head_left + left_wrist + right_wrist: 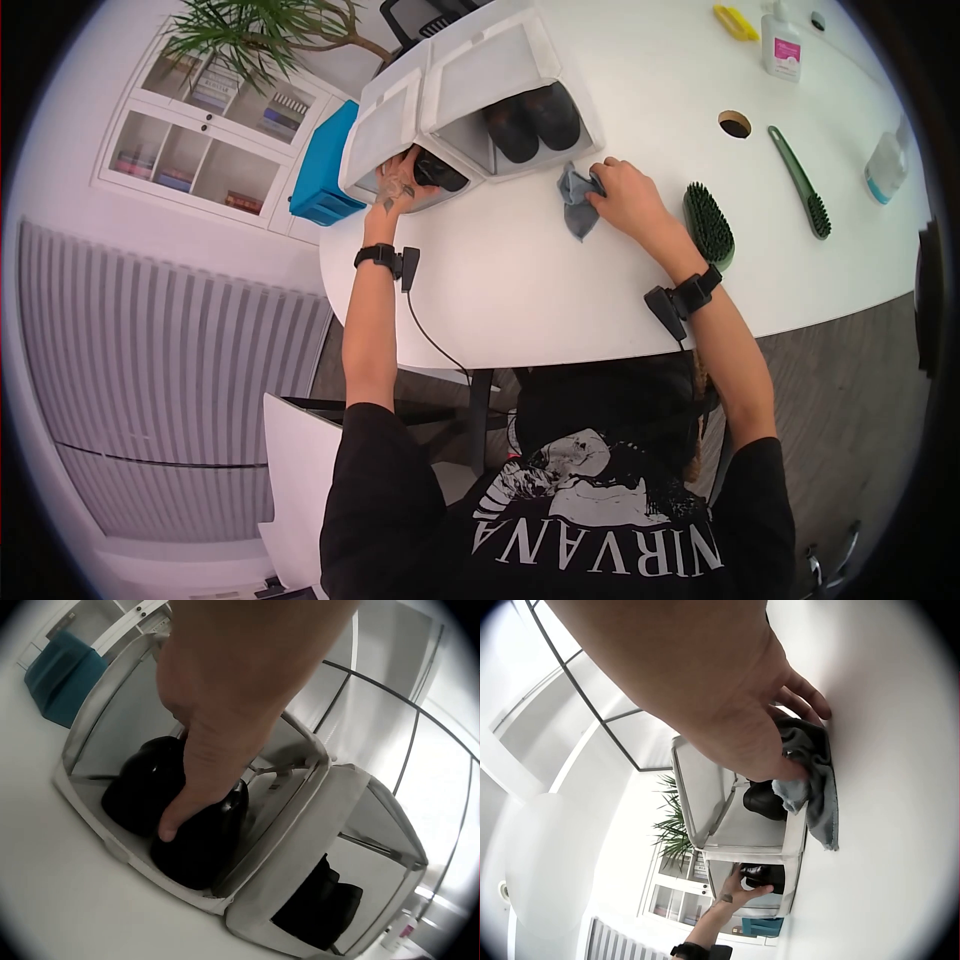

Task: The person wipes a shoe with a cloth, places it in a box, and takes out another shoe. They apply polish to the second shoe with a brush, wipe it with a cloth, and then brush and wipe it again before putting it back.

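Two white fabric storage boxes with open fronts stand side by side, the left box [385,125] and the right box [490,70]. My left hand [398,182] reaches into the left box and grips a glossy black shoe [202,847]. Its thumb lies over the shoe while the other fingers are largely hidden behind it. Beside that shoe sits its mate [142,795]. Another pair of dark shoes [532,122] is inside the right box. My right hand [632,195] pinches a crumpled grey-blue cloth [578,205] on the table, just in front of the right box.
Right of my right hand lie a green-backed brush [708,225] and a long-handled green brush [800,180]. Farther off are a clear bottle [885,168], a white pump bottle [782,48] and a yellow object [737,22]. A blue bin [325,165] stands left of the boxes.
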`<control>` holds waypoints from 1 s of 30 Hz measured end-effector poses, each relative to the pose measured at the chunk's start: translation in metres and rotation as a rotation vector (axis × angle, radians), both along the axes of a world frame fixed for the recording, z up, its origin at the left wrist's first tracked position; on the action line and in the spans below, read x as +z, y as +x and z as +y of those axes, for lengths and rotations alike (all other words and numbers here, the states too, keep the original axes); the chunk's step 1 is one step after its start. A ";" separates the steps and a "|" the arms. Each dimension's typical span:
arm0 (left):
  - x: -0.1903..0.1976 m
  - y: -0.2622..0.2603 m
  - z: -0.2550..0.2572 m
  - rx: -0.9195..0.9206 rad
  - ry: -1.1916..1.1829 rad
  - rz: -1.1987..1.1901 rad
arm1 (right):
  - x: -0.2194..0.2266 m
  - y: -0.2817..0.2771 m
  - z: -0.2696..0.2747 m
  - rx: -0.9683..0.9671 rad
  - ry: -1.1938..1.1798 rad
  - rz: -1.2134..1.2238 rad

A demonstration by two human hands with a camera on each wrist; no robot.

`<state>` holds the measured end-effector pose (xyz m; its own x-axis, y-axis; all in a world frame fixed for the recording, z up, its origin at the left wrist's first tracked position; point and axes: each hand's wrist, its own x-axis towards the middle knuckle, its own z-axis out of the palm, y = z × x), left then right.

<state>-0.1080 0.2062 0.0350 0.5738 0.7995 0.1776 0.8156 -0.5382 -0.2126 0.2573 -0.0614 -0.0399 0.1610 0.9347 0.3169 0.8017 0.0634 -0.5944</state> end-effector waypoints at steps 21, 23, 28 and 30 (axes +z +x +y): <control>-0.013 -0.103 0.006 0.283 -0.254 -0.562 | 0.000 0.001 0.000 -0.008 -0.003 0.005; 0.019 -0.083 -0.022 0.285 -0.280 -0.507 | -0.001 0.000 0.000 -0.015 0.009 -0.004; -0.025 -0.133 0.011 0.108 -0.285 -0.708 | 0.001 0.000 -0.001 -0.004 -0.031 -0.005; -0.003 -0.097 -0.019 0.171 -0.120 -0.451 | 0.000 0.001 -0.001 -0.001 -0.019 0.000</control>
<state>-0.2047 0.1873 0.0317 0.3197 0.9056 0.2788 0.8910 -0.3874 0.2366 0.2579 -0.0626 -0.0398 0.1615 0.9405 0.2990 0.8017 0.0516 -0.5955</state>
